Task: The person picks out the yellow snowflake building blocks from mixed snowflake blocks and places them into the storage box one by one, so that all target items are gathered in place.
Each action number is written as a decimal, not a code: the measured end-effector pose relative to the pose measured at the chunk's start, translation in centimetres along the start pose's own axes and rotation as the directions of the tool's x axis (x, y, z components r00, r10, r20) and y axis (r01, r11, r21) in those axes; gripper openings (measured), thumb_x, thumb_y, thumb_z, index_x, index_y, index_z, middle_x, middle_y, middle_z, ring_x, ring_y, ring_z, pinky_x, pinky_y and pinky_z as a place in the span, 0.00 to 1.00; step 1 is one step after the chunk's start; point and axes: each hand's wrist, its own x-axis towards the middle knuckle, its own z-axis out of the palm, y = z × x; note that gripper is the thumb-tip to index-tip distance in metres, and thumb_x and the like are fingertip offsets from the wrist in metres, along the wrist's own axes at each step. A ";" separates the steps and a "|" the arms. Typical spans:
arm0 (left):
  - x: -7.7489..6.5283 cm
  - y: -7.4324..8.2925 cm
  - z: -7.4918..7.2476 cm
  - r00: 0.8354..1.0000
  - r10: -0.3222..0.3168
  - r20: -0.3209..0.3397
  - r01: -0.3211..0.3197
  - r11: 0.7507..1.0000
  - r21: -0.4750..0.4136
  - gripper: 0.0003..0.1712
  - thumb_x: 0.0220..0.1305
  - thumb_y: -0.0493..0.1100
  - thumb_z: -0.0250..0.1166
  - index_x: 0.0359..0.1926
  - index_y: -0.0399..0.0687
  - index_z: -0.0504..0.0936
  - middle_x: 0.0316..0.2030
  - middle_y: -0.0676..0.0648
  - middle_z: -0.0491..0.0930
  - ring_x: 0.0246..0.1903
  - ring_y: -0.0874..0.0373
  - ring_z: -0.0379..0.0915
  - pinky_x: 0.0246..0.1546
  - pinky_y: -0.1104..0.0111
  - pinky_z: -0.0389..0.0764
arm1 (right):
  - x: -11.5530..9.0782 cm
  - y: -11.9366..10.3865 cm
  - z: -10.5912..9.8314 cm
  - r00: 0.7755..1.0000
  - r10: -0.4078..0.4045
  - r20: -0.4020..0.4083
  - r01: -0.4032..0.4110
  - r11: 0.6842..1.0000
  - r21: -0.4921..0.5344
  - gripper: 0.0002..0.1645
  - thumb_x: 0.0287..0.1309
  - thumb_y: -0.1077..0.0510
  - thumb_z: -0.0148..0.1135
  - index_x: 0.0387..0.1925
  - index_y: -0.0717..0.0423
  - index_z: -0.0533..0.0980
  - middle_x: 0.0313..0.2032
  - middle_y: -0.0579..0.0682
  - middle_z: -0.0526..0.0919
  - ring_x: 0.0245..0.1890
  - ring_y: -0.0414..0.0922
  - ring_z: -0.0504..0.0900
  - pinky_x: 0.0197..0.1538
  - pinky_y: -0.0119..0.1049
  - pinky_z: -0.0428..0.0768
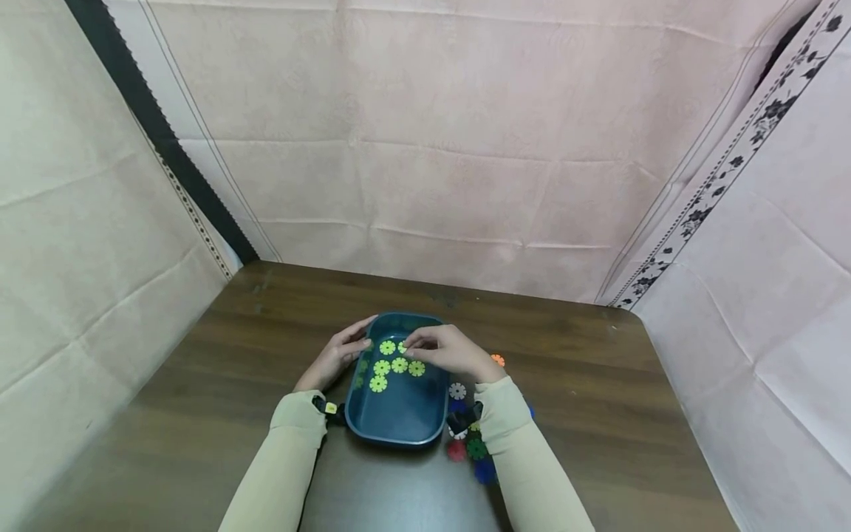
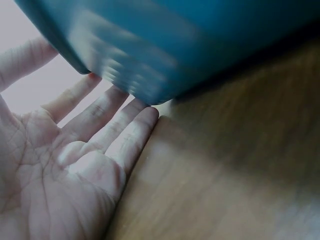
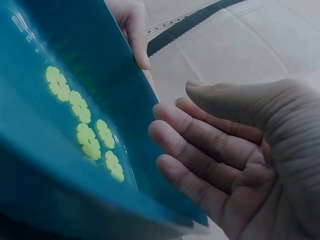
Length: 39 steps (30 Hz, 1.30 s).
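Observation:
A dark teal tray [image 1: 397,414] stands on the table, with several yellow-green flower-shaped discs [image 1: 382,367] lying flat on its floor towards the far half. My left hand [image 1: 337,356] grips the tray's left rim, thumb over the edge and fingers along the outer wall. In the left wrist view those fingertips touch the underside of the tray wall. Over the right part of the tray is my right hand [image 1: 455,352], fingers bent loosely. The right wrist view shows a gap between thumb and fingers [image 3: 197,134], with nothing held there. One disc is partly hidden behind the right hand.
Flower-shaped discs in several colours lie right of the tray, partly under the right forearm: white [image 1: 457,391], red [image 1: 456,450], green [image 1: 476,448], blue [image 1: 485,471] and orange [image 1: 498,360]. The wooden table [image 1: 585,414] meets pale cloth walls [image 1: 452,148] behind and at both sides.

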 end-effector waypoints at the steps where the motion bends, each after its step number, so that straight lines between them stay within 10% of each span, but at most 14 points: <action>1: 0.1 0.0 -0.1 1.000 -0.002 -0.002 0.002 1.000 0.001 0.30 0.74 0.45 0.58 0.74 0.64 0.66 0.74 0.51 0.61 0.69 0.48 0.61 0.66 0.48 0.65 | -0.1 0.0 -0.1 1.000 -0.006 -0.010 0.006 1.000 -0.009 0.15 0.70 0.47 0.62 0.52 0.47 0.83 0.43 0.37 0.85 0.45 0.36 0.82 0.52 0.40 0.80; 19: 0.3 0.3 -0.2 1.000 0.004 0.005 -0.004 1.000 -0.002 0.30 0.74 0.43 0.58 0.74 0.63 0.67 0.73 0.51 0.62 0.69 0.47 0.61 0.67 0.47 0.63 | -3.7 2.3 -2.2 0.972 -0.080 -0.219 0.089 0.996 0.033 0.09 0.69 0.50 0.63 0.48 0.40 0.83 0.43 0.41 0.87 0.43 0.41 0.85 0.48 0.38 0.82; 26: 0.3 0.3 -0.2 1.000 0.013 0.003 -0.013 1.000 0.001 0.29 0.75 0.43 0.58 0.74 0.64 0.67 0.73 0.51 0.63 0.69 0.48 0.61 0.67 0.47 0.64 | -5.8 2.9 -2.9 0.962 -0.055 -0.267 0.080 0.993 0.082 0.15 0.69 0.51 0.63 0.50 0.55 0.83 0.43 0.43 0.87 0.46 0.53 0.85 0.48 0.39 0.82; 39: -0.1 0.0 0.0 1.000 0.001 -0.005 -0.001 1.000 0.009 0.30 0.75 0.43 0.58 0.74 0.63 0.67 0.74 0.51 0.60 0.71 0.49 0.58 0.68 0.47 0.62 | -10.4 4.6 -4.2 0.957 -0.017 -0.290 0.043 0.996 0.081 0.09 0.68 0.54 0.65 0.48 0.43 0.83 0.43 0.52 0.88 0.43 0.60 0.84 0.47 0.37 0.83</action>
